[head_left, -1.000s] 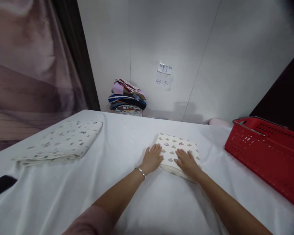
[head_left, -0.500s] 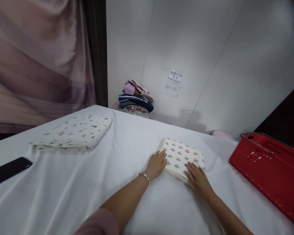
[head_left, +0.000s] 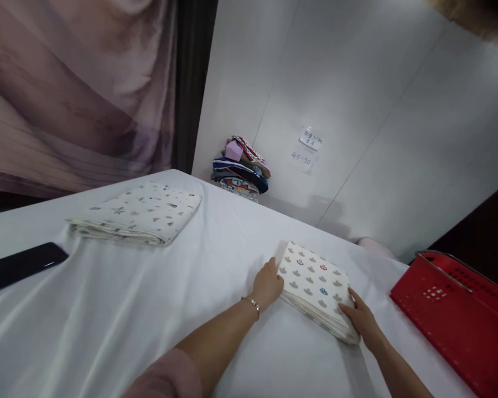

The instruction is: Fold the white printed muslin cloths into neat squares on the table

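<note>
A folded cream cloth (head_left: 313, 282) printed with grey, blue and red motifs lies between my two hands, its stacked layers showing along the near edge. My left hand (head_left: 268, 284) is closed at its left edge, with the fingertips partly hidden. Gripping the right edge, my right hand (head_left: 362, 319) has its thumb on the top face and other fingers along the side. Whether the cloth's right end is lifted off the white-covered table (head_left: 228, 265) I cannot tell. Farther left rests another folded cloth (head_left: 143, 213), white with small grey prints, apart from both hands.
At the right stands a red plastic basket (head_left: 460, 315) with a metal handle. A black phone (head_left: 22, 268) lies at the left. Beyond the table's far edge is a stack of folded clothes (head_left: 240, 168) against the wall, near paper labels (head_left: 307, 149).
My hands have gone from lying flat on the folded cloth to holding its left and right edges. The right hand has moved outward to the side. The camera view has tilted.
</note>
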Demonstrator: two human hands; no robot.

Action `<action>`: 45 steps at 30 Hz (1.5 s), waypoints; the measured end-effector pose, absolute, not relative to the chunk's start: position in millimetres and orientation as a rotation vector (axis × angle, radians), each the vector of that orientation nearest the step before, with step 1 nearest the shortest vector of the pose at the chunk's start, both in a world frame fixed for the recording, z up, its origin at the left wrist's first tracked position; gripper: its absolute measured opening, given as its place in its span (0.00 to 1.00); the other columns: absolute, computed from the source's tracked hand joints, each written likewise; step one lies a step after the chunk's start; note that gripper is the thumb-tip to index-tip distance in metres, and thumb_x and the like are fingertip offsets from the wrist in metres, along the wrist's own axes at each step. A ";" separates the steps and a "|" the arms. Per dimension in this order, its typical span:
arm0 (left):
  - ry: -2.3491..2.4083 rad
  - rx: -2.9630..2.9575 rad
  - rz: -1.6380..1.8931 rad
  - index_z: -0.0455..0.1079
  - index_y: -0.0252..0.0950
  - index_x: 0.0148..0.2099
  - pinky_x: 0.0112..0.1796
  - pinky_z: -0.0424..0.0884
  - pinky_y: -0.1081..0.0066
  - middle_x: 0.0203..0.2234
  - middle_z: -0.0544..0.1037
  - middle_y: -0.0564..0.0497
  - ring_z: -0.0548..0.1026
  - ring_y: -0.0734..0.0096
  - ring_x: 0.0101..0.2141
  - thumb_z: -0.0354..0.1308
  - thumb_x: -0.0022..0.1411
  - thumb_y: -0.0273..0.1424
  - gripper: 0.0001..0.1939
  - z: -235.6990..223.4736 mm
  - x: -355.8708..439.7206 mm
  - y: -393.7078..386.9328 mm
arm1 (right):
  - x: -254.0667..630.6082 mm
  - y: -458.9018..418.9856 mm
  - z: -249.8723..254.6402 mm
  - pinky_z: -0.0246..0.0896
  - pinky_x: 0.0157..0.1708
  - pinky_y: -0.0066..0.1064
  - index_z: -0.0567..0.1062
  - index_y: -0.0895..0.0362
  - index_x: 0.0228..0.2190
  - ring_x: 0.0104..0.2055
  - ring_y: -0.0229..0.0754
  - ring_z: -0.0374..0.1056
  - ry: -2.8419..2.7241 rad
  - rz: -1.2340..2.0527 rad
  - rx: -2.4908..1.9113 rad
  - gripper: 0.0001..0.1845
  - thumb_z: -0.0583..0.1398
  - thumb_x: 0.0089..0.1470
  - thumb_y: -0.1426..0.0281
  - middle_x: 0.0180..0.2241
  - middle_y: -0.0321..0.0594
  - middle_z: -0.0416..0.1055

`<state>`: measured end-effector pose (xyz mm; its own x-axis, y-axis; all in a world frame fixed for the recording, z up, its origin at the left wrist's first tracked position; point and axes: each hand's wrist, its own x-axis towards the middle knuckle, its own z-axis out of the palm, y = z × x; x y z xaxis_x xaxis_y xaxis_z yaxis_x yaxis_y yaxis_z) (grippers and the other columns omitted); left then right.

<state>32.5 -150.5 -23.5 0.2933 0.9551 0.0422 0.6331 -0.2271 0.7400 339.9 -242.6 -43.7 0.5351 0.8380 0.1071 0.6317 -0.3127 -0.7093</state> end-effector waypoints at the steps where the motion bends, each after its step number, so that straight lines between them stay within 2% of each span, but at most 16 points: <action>1: 1.390 1.929 0.646 0.52 0.32 0.57 0.42 0.64 0.67 0.47 0.69 0.41 0.69 0.60 0.44 0.47 0.54 0.27 0.27 -22.7 34.4 -154.8 | 345.7 -238.5 -39.8 0.65 0.41 0.40 0.59 0.58 0.56 0.40 0.51 0.71 -1.168 0.403 -2.065 0.42 0.59 0.39 0.59 0.39 0.43 0.74; 3: 1.307 1.914 0.572 0.56 0.34 0.53 0.40 0.65 0.67 0.45 0.70 0.42 0.70 0.60 0.43 0.49 0.52 0.27 0.24 -22.2 39.3 -164.9 | 358.1 -230.0 -32.1 0.65 0.41 0.40 0.57 0.61 0.57 0.39 0.50 0.71 -1.182 0.408 -2.099 0.43 0.58 0.39 0.60 0.39 0.43 0.74; 6: 1.214 1.969 0.528 0.58 0.36 0.49 0.37 0.65 0.67 0.42 0.72 0.45 0.71 0.60 0.40 0.50 0.51 0.29 0.20 -23.6 46.5 -177.5 | 371.8 -217.2 -23.8 0.61 0.47 0.41 0.62 0.65 0.54 0.45 0.53 0.68 -1.360 0.242 -2.219 0.38 0.56 0.40 0.63 0.42 0.49 0.72; 9: 1.222 1.968 0.527 0.58 0.37 0.47 0.36 0.65 0.68 0.40 0.72 0.46 0.71 0.61 0.40 0.51 0.51 0.30 0.19 -24.8 49.7 -180.5 | 366.8 -205.5 -20.2 0.52 0.54 0.42 0.67 0.63 0.50 0.55 0.54 0.58 -1.508 0.109 -2.282 0.33 0.56 0.40 0.68 0.51 0.51 0.65; 11: 1.231 1.937 0.504 0.58 0.37 0.45 0.35 0.65 0.68 0.39 0.73 0.47 0.72 0.61 0.39 0.52 0.50 0.29 0.17 -24.9 49.8 -178.6 | 349.3 -198.2 -18.9 0.46 0.58 0.41 0.65 0.61 0.52 0.60 0.51 0.51 -1.604 0.047 -2.237 0.33 0.55 0.40 0.70 0.56 0.48 0.58; 13: 1.246 1.924 0.494 0.59 0.37 0.42 0.33 0.65 0.68 0.38 0.73 0.47 0.72 0.61 0.37 0.52 0.49 0.29 0.15 -24.6 49.4 -176.3 | 322.1 -190.3 -17.9 0.42 0.59 0.39 0.63 0.61 0.54 0.61 0.47 0.47 -1.750 0.007 -2.153 0.32 0.53 0.44 0.71 0.59 0.47 0.54; 17: 1.247 1.955 0.479 0.60 0.37 0.40 0.32 0.64 0.69 0.36 0.74 0.47 0.73 0.62 0.36 0.52 0.49 0.29 0.12 -23.8 48.4 -175.3 | 259.8 -166.9 -16.5 0.42 0.59 0.39 0.60 0.59 0.55 0.62 0.42 0.46 -1.945 0.075 -1.957 0.28 0.48 0.53 0.64 0.60 0.44 0.52; 22: 1.194 2.050 0.426 0.65 0.37 0.37 0.33 0.65 0.70 0.36 0.75 0.47 0.73 0.63 0.37 0.51 0.51 0.31 0.09 -21.7 46.8 -175.5 | 212.7 -129.4 -22.6 0.42 0.59 0.38 0.58 0.60 0.56 0.62 0.41 0.43 -2.006 0.074 -1.948 0.28 0.44 0.58 0.61 0.61 0.45 0.49; 27: 1.174 2.079 0.399 0.67 0.37 0.35 0.34 0.65 0.68 0.34 0.75 0.46 0.73 0.61 0.37 0.50 0.52 0.32 0.08 -17.2 46.2 -174.8 | 203.1 -116.2 -38.3 0.37 0.59 0.45 0.59 0.59 0.56 0.62 0.44 0.44 -2.023 0.063 -2.029 0.26 0.43 0.59 0.65 0.60 0.45 0.52; 31: 1.170 2.066 0.362 0.67 0.37 0.35 0.33 0.65 0.67 0.34 0.76 0.45 0.73 0.60 0.36 0.50 0.52 0.34 0.09 -15.3 45.9 -173.1 | 205.1 -118.6 -42.2 0.36 0.59 0.43 0.58 0.61 0.56 0.63 0.44 0.42 -2.044 0.072 -2.042 0.26 0.42 0.59 0.65 0.61 0.45 0.50; 36: 1.192 1.931 0.455 0.64 0.38 0.37 0.30 0.65 0.70 0.35 0.76 0.48 0.73 0.63 0.35 0.52 0.52 0.39 0.12 -17.9 44.3 -170.1 | 208.8 -117.9 -39.2 0.37 0.59 0.44 0.58 0.60 0.56 0.63 0.43 0.42 -2.056 0.099 -2.061 0.26 0.41 0.59 0.65 0.61 0.45 0.49; 41: 1.251 1.783 0.546 0.61 0.38 0.43 0.29 0.64 0.71 0.38 0.75 0.48 0.73 0.64 0.36 0.53 0.52 0.43 0.18 -23.2 45.3 -168.2 | 220.2 -117.6 -31.1 0.41 0.58 0.38 0.61 0.59 0.55 0.62 0.39 0.45 -2.120 0.144 -2.040 0.25 0.43 0.59 0.64 0.60 0.43 0.51; 45: 1.248 1.760 0.533 0.60 0.37 0.45 0.29 0.63 0.72 0.38 0.75 0.47 0.73 0.64 0.37 0.53 0.53 0.44 0.21 -22.7 45.2 -167.4 | 222.7 -122.2 -32.4 0.33 0.59 0.46 0.59 0.60 0.56 0.63 0.44 0.40 -2.081 0.107 -2.078 0.26 0.43 0.59 0.64 0.61 0.46 0.48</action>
<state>45.2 -167.4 -22.7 0.4011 0.9051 -0.1415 0.5234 -0.0996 0.8462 222.7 -122.2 -32.4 0.0074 0.9960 0.0887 0.9816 0.0097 -0.1907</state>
